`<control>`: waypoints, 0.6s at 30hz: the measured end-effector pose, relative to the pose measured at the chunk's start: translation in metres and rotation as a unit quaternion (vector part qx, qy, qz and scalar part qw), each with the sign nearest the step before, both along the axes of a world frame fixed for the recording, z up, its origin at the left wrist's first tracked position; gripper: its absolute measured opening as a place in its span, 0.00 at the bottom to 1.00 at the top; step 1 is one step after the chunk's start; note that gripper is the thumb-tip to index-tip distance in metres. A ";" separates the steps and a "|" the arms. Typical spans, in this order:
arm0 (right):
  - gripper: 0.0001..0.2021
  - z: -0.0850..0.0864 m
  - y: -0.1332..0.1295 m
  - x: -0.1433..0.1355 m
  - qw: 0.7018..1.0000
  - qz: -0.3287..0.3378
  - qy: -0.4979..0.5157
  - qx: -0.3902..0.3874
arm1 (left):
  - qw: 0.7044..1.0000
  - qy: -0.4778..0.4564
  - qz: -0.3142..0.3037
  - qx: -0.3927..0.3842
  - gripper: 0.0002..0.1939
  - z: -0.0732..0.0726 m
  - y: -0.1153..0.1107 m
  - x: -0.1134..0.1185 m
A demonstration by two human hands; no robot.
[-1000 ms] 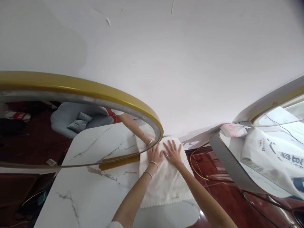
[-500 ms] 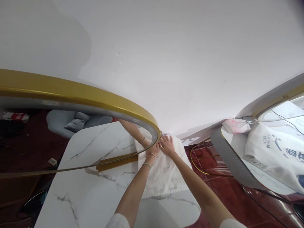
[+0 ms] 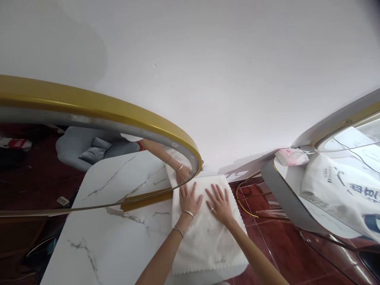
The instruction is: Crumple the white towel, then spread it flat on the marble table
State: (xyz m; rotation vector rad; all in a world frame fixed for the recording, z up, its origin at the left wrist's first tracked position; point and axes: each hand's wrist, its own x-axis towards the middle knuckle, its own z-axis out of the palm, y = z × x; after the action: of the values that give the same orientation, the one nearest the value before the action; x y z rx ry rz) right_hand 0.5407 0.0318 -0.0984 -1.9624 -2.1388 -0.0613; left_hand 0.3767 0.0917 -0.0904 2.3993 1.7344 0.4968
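A white cloth (image 3: 210, 241) with a scalloped edge lies spread over the right part of a white marbled table (image 3: 89, 233). My left hand (image 3: 190, 201) rests on its upper left part, fingers stretched and apart, with bracelets at the wrist. To the right of it, my right hand (image 3: 220, 206) lies on the cloth, also with spread fingers, a ring on one of them. The two hands do not touch. Neither of them grips anything.
A gold-framed mirror (image 3: 142, 118) curves over the table's back edge and reflects my arm and a grey sofa. At the right, a second table holds a pink-and-white packet (image 3: 292, 156) and a printed white bag (image 3: 341, 186). The wall (image 3: 237, 79) stands behind.
Both hands have moved from close together at the cloth's back edge toward me and apart, and their fingers have spread. The cloth has shifted toward me and lies flatter.
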 end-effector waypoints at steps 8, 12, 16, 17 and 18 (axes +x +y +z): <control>0.24 0.010 0.075 0.025 0.998 0.044 0.001 -0.041 | 0.997 0.026 -0.047 -0.049 0.29 0.008 0.065 0.005; 0.23 0.004 0.070 0.032 0.999 0.036 0.032 -0.010 | 0.998 0.036 -0.044 -0.019 0.31 0.006 0.041 -0.005; 0.22 -0.005 0.036 0.034 0.997 -0.017 0.057 0.046 | 0.995 0.034 -0.092 0.007 0.33 0.003 -0.024 -0.018; 0.22 -0.006 0.024 0.035 0.997 -0.029 0.057 0.053 | 0.993 0.033 -0.113 0.009 0.34 0.002 -0.043 -0.023; 0.22 -0.006 0.010 0.034 0.996 -0.037 0.056 0.056 | 0.990 0.033 -0.135 0.011 0.34 0.002 -0.063 -0.029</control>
State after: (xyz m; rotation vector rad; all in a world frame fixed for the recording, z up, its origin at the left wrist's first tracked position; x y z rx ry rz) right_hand 0.5751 0.0423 -0.1047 -1.9335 -1.9502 -0.0802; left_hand 0.3481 0.0288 -0.0883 2.6386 1.3990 0.4059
